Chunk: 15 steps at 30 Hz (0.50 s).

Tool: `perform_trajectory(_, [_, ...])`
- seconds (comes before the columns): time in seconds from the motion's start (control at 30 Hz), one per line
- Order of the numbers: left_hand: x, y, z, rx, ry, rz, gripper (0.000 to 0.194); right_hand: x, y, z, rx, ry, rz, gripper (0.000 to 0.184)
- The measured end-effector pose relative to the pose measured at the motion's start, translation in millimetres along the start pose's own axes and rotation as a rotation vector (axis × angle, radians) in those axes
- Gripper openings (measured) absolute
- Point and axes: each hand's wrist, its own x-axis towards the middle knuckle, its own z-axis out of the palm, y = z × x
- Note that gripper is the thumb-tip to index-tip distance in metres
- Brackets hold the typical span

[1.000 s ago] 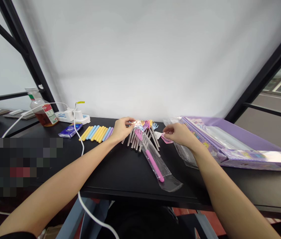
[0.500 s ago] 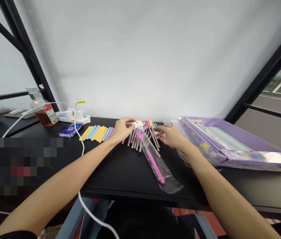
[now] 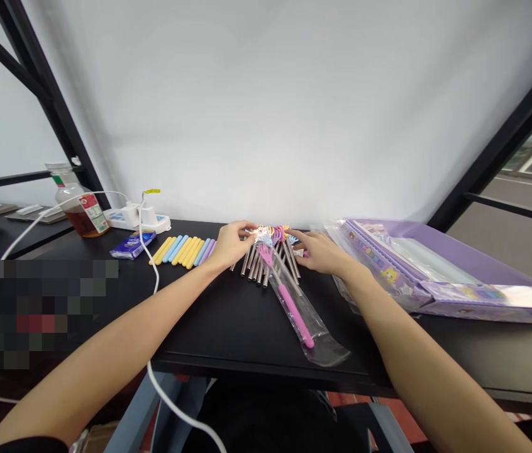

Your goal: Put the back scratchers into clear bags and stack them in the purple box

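Observation:
Several back scratchers (image 3: 257, 267) lie piled at the back of the desk, with metal rods and pastel claw heads. On top, slanting toward the front edge, a pink back scratcher (image 3: 297, 318) rests in a clear plastic sleeve (image 3: 329, 352). My left hand (image 3: 234, 244) is at the pile's left, fingertips pinched at the shiny end of the sleeve. My right hand (image 3: 320, 251) is at the pile's right, index finger stretched toward the claw heads and thumb apart. A small pink-and-white card (image 3: 300, 253) is partly hidden beneath it.
Pastel handle tubes (image 3: 183, 251) lie in a row at left, beside a blue packet (image 3: 133, 245). Behind are a white power strip (image 3: 155, 221) and a bottle (image 3: 82, 211). A white cable (image 3: 156, 277) crosses the desk. A purple box (image 3: 454, 251) stands at right.
My right hand has moved left from the pink card to the claw heads, and its index finger has stretched out. My left hand has stayed at the pile.

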Motion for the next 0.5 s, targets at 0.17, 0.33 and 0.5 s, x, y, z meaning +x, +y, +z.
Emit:
perform_trajectory(0.17, [-0.6,2.0,-0.7,0.005,-0.001,0.001,0.019,2.8,-3.6,0.9,-0.112,-0.002,-0.063,0.065])
perform_trajectory(0.33, [-1.5,3.1,-1.5,0.007,0.007,-0.004,0.019,-1.0,-4.0,-1.1,-0.106,0.041,-0.002,0.063])
perform_trajectory(0.5, [-1.5,4.5,-1.9,0.007,-0.006,-0.008,0.019,-1.4,-0.7,-2.8,-0.015,0.003,0.037,0.064])
